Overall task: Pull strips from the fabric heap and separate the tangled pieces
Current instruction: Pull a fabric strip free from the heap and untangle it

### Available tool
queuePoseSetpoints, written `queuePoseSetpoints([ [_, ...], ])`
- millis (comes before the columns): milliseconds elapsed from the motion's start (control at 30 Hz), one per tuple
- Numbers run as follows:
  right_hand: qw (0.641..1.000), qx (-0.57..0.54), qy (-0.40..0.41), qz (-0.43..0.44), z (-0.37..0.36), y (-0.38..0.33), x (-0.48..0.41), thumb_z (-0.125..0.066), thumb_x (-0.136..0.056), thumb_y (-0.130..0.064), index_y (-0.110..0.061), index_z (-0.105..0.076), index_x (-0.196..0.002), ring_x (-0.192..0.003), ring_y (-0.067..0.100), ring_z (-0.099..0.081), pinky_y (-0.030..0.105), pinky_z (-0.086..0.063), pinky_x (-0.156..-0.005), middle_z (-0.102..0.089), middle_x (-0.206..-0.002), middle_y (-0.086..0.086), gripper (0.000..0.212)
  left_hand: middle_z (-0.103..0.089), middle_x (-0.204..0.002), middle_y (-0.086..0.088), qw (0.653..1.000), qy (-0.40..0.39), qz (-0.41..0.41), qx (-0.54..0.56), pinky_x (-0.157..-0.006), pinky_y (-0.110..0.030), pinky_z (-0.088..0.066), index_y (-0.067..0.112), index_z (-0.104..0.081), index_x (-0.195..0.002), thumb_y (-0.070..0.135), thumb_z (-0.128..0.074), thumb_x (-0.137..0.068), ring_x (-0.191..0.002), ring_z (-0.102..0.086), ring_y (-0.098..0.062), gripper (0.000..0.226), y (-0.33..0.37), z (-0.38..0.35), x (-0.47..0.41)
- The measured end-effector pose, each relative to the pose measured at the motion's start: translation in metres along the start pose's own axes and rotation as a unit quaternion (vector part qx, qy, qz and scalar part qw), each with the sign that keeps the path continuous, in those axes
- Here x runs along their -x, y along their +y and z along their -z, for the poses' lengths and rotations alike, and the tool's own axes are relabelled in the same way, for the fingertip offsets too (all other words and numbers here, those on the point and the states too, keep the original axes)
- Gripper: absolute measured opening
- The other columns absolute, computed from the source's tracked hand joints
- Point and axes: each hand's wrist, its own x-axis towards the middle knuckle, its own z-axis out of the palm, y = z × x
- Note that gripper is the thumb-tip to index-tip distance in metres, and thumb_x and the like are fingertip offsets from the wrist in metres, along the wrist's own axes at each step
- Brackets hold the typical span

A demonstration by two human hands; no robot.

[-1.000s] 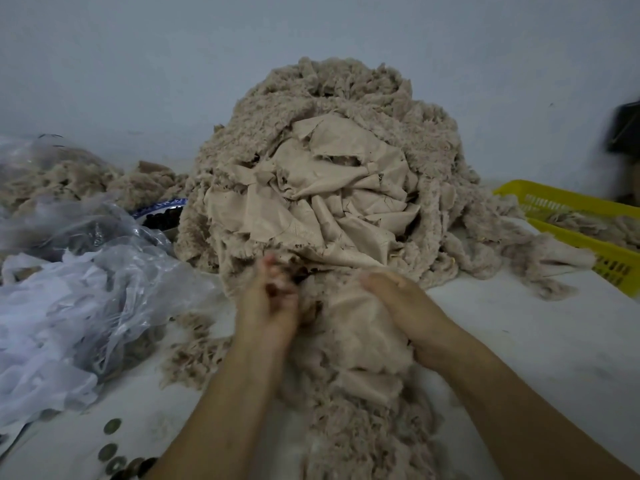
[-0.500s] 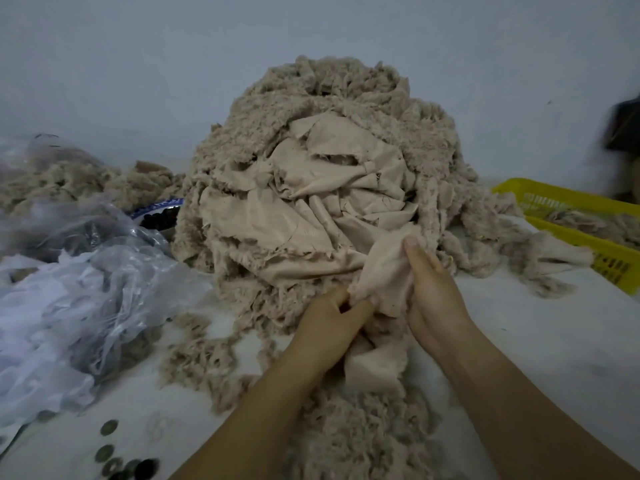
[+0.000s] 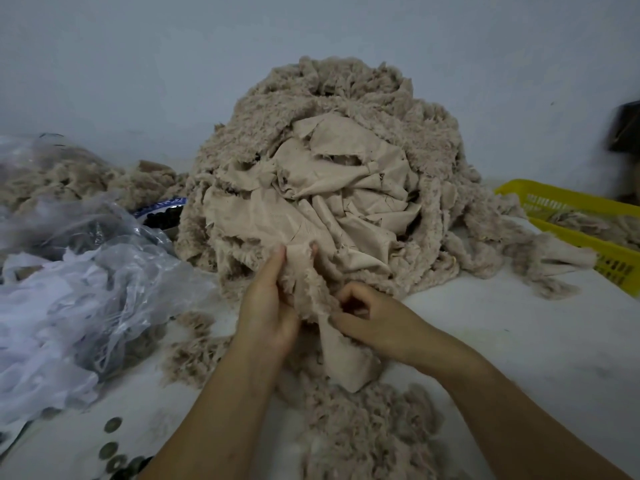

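Now the left hand (image 3: 268, 313) sits higher than half a second ago, its fingers gripping the top of a beige strip (image 3: 343, 358) at the foot of the fabric heap (image 3: 346, 168) on the desk (image 3: 519, 341). The right hand (image 3: 377, 323) has dropped from the heap's front and curls round the same strip, just beside the left. Its fingertips are hidden in fluff. A yellow basket (image 3: 568, 202) is cut off at the right edge, and the dark shape (image 3: 627, 129) above it is too blurred to name.
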Motion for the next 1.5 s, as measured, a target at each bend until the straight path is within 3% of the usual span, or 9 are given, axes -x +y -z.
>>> queuePoseSetpoints([
  [133, 0.997, 0.010, 0.077, 0.025, 0.001, 0.004, -0.003, -0.060, -0.098, -0.023, -0.029, -0.058, -0.080, -0.064, -0.007, -0.052, 0.008, -0.040, -0.060, -0.060, -0.073, -0.020, 0.020, -0.073, -0.119, -0.010, 0.998, 0.009, -0.052, 0.027, -0.097, -0.036, -0.056, 0.007, -0.065, -0.125, 0.025, -0.059, -0.096, -0.110, -0.070, -0.018, 0.034, 0.002, 0.001, -0.002],
  [300, 0.971, -0.193, 0.138, -0.031, 0.010, 0.005, -0.004, -0.056, -0.095, -0.049, -0.028, -0.070, -0.093, -0.095, 0.006, -0.064, 0.024, -0.049, -0.086, -0.069, -0.095, -0.012, 0.025, -0.077, -0.107, 0.000, 0.998, 0.018, -0.060, -0.030, -0.070, -0.025, -0.060, 0.017, -0.068, -0.115, 0.032, -0.060, -0.098, -0.095, -0.074, -0.012, 0.024, -0.001, 0.005, -0.001],
  [467, 0.999, 0.024, -0.020, 0.016, -0.007, 0.000, 0.002, -0.061, -0.067, -0.083, -0.068, -0.043, -0.121, -0.116, -0.026, -0.042, 0.004, -0.041, -0.089, -0.045, -0.129, -0.043, 0.059, -0.068, -0.129, -0.012, 0.998, 0.016, -0.043, -0.041, -0.108, -0.050, -0.046, 0.009, -0.060, -0.135, 0.040, -0.068, -0.081, -0.120, -0.064, -0.027, 0.063, -0.002, -0.001, 0.002],
  [600, 0.974, 0.216, -0.004, 0.066, -0.011, 0.015, 0.000, -0.059, -0.095, -0.043, -0.025, -0.061, -0.127, -0.109, -0.004, -0.046, 0.020, -0.039, -0.092, -0.052, -0.124, -0.018, 0.037, -0.069, -0.127, -0.011, 0.998, 0.023, -0.054, -0.015, -0.099, -0.040, -0.053, 0.008, -0.060, -0.134, 0.034, -0.062, -0.091, -0.116, -0.067, -0.022, 0.050, 0.001, 0.000, 0.000],
  [700, 0.988, -0.003, 0.147, -0.036, 0.005, 0.016, -0.004, -0.056, -0.099, -0.025, -0.011, -0.068, -0.093, -0.072, 0.005, -0.060, 0.013, -0.044, -0.063, -0.067, -0.078, -0.011, 0.019, -0.072, -0.122, -0.009, 0.997, 0.035, -0.068, 0.018, -0.103, -0.043, -0.051, 0.009, -0.064, -0.124, 0.030, -0.056, -0.098, -0.116, -0.067, -0.022, 0.035, 0.005, 0.006, -0.006],
  [867, 0.939, -0.294, 0.156, -0.090, 0.019, 0.008, -0.003, -0.055, -0.100, -0.031, -0.002, -0.064, -0.108, -0.059, 0.020, -0.068, 0.028, -0.052, -0.054, -0.074, -0.087, 0.018, 0.031, -0.075, -0.111, -0.010, 0.996, 0.068, -0.020, -0.063, -0.090, -0.041, -0.059, 0.006, -0.062, -0.127, 0.030, -0.048, -0.105, -0.104, -0.072, -0.023, 0.035, 0.002, 0.002, -0.004],
  [1000, 0.942, -0.281, 0.176, -0.060, 0.014, 0.006, -0.003, -0.055, -0.101, -0.032, -0.018, -0.069, -0.101, -0.083, 0.034, -0.072, 0.039, -0.058, -0.071, -0.076, -0.090, 0.013, 0.020, -0.066, -0.119, 0.022, 0.884, -0.067, -0.068, -0.458, -0.088, -0.023, -0.052, 0.037, -0.058, -0.129, 0.088, -0.050, -0.074, -0.107, -0.063, 0.003, 0.075, -0.013, 0.001, 0.010],
  [1100, 0.942, -0.286, 0.173, -0.027, 0.012, 0.004, -0.003, -0.057, -0.101, -0.026, -0.026, -0.077, -0.092, -0.094, 0.023, -0.074, 0.028, -0.059, -0.073, -0.077, -0.099, 0.008, 0.022, -0.073, -0.098, 0.026, 0.808, -0.151, -0.122, -0.556, -0.071, -0.007, -0.048, 0.045, -0.069, -0.100, 0.070, -0.065, -0.081, -0.089, -0.067, 0.010, 0.032, -0.024, 0.001, 0.012],
  [1500, 0.933, -0.324, 0.147, -0.051, 0.014, -0.001, -0.003, -0.071, -0.073, -0.052, -0.019, -0.080, -0.095, -0.095, 0.030, -0.072, 0.030, -0.059, -0.079, -0.075, -0.103, 0.017, 0.040, -0.075, -0.108, -0.015, 0.986, -0.017, 0.022, -0.166, -0.079, -0.039, -0.060, 0.007, -0.076, -0.108, 0.030, -0.070, -0.084, -0.099, -0.074, -0.030, 0.034, -0.009, -0.013, 0.014],
])
